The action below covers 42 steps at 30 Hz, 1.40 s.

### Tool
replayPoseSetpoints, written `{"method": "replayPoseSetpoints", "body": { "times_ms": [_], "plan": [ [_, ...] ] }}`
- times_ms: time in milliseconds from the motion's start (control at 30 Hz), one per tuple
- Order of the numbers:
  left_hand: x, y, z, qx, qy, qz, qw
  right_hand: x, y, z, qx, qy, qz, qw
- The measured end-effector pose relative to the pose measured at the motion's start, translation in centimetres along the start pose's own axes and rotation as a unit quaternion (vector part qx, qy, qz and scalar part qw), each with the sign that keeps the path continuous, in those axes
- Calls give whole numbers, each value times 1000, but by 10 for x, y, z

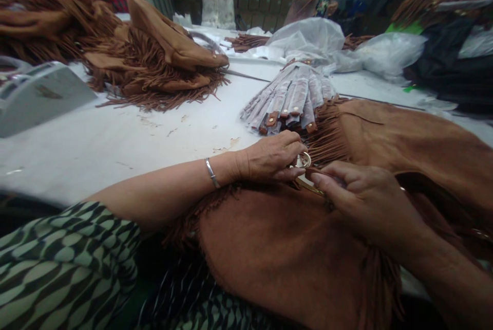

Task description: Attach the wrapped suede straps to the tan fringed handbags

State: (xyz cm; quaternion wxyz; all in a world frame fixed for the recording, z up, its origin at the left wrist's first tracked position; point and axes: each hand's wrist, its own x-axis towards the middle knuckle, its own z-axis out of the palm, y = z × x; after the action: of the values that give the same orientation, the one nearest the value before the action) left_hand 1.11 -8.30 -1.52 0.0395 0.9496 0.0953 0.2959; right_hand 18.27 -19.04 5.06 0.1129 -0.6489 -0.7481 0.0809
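A brown suede bag [281,237] with fringe lies across my lap against the table edge. My left hand [275,158], with a silver bracelet on its wrist, is closed on a gold metal ring [304,159] above the bag's top edge. Right beside it, my right hand [356,191] pinches the end of a brown leather strap [313,171] between thumb and fingers, close to the ring. Part of a gold-coloured zip or trim shows under the fingers. The rest of the strap is hidden in my right hand.
Wrapped straps [288,96] fan out on the white table [154,150] beyond my hands. Another suede bag [416,140] lies at the right. Fringed bags [154,57] are piled at the back left, near a grey holder [42,93]. Clear plastic [308,37] and several people are farther back.
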Motion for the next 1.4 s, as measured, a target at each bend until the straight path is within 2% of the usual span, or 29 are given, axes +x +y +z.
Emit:
{"method": "replayPoseSetpoints", "body": {
  "times_ms": [233,433,600,733,833,967,1100,1200,1333,1400],
  "plan": [
    [1,3,5,41,20,-21,999,-4,-6,9,49,47,54,996],
    [1,2,5,24,-11,1,1000,-9,-6,20,46,92,64,993],
    [-2,2,6,25,-1,27,999,-10,-6,24,116,84,86,986],
    [-3,1,4,11,-13,26,1000,-8,-3,24,197,81,105,971],
    [-4,1,3,-11,-19,19,1000,-5,0,22,281,58,126,950],
    [-4,1,1,-43,-15,28,999,1,0,15,405,-1,175,897],
    [-4,1,-2,-73,-24,43,996,10,-3,7,454,-35,212,865],
    [-4,1,-3,-89,-23,55,994,18,-3,2,447,-72,231,861],
    [-4,1,-1,-116,-11,70,991,31,5,-4,432,-159,218,861],
    [-5,1,0,-113,1,55,992,38,8,-9,390,-147,183,890]
  ]
}}
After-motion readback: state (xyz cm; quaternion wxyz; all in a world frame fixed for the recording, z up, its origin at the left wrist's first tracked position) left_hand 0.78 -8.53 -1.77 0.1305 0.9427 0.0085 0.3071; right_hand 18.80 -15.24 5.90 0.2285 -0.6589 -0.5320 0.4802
